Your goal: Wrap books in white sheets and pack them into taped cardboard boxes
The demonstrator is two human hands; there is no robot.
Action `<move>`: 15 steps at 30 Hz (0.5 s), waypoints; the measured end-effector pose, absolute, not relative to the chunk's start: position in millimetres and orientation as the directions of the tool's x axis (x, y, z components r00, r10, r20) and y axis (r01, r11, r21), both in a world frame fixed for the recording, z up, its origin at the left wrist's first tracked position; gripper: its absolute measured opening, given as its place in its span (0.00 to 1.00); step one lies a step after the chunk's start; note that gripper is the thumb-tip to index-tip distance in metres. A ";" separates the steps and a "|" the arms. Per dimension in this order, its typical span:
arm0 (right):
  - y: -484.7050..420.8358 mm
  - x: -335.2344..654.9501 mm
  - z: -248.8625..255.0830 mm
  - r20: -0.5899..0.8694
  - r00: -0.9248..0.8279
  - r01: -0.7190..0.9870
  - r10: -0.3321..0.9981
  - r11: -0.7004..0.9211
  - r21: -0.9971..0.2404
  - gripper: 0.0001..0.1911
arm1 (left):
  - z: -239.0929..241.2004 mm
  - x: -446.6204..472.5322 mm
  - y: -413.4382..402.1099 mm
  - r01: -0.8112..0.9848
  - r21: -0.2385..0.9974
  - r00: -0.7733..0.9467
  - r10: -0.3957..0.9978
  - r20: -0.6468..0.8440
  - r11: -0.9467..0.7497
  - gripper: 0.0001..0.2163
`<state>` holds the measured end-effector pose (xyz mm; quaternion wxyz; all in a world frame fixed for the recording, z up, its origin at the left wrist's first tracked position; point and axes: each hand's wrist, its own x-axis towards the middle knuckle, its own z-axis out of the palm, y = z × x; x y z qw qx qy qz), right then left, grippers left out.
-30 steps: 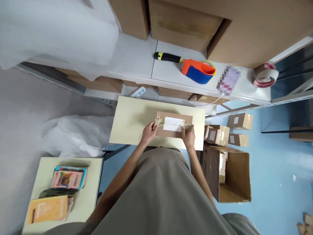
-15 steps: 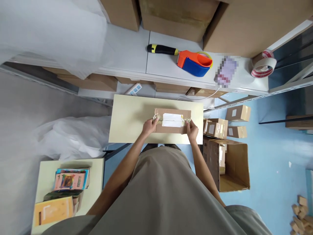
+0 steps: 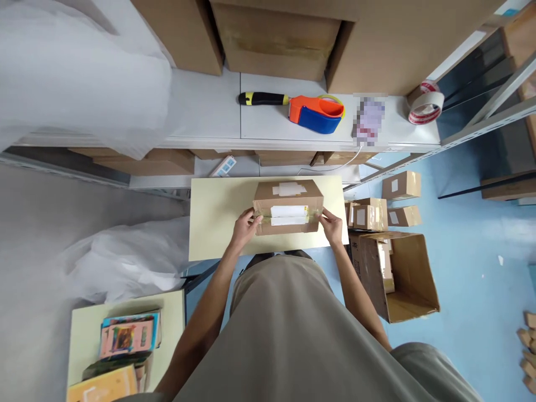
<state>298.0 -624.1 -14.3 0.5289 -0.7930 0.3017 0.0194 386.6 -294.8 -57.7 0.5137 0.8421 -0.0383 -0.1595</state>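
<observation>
A small brown cardboard box (image 3: pixel 288 204) with white labels and clear tape across it stands tipped up on the pale yellow table (image 3: pixel 218 218). My left hand (image 3: pixel 247 223) grips the box's left end, fingers curled on the taped edge. My right hand (image 3: pixel 332 225) holds its right end the same way. Both hands press the tape against the box's sides.
A shelf (image 3: pixel 209 111) behind the table carries an orange and blue tape dispenser (image 3: pixel 314 111), a tape roll (image 3: pixel 425 103) and large cartons (image 3: pixel 276 39). An open carton (image 3: pixel 402 279) and small sealed boxes (image 3: pixel 368 215) sit on the blue floor at right. Books (image 3: pixel 125 338) lie on a second table at lower left. White plastic wrap (image 3: pixel 125 257) lies at left.
The box has been turned up from lying flat, so a second labelled face now shows on top. Both hands stayed at its ends. The camera view shifted slightly.
</observation>
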 end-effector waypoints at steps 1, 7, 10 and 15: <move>-625.3 296.1 -19.4 -0.345 0.829 -0.473 -0.439 -0.225 -0.852 0.39 | -60.3 385.7 -292.0 0.120 0.883 0.945 -0.220 -0.241 -0.454 0.18; -624.7 271.9 -58.4 -0.451 0.808 -0.526 -0.378 -0.120 -0.842 0.29 | -88.1 362.7 -276.3 0.391 0.832 0.864 -0.154 -0.479 -0.395 0.23; -613.7 257.2 -73.5 -0.486 0.795 -0.546 -0.363 -0.082 -0.834 0.26 | -102.2 346.3 -274.1 0.475 0.810 0.823 -0.151 -0.547 -0.344 0.26; -595.2 246.8 -86.7 -0.542 0.770 -0.606 -0.337 -0.121 -0.786 0.26 | -116.5 327.3 -281.5 0.518 0.803 0.821 -0.093 -0.564 -0.296 0.24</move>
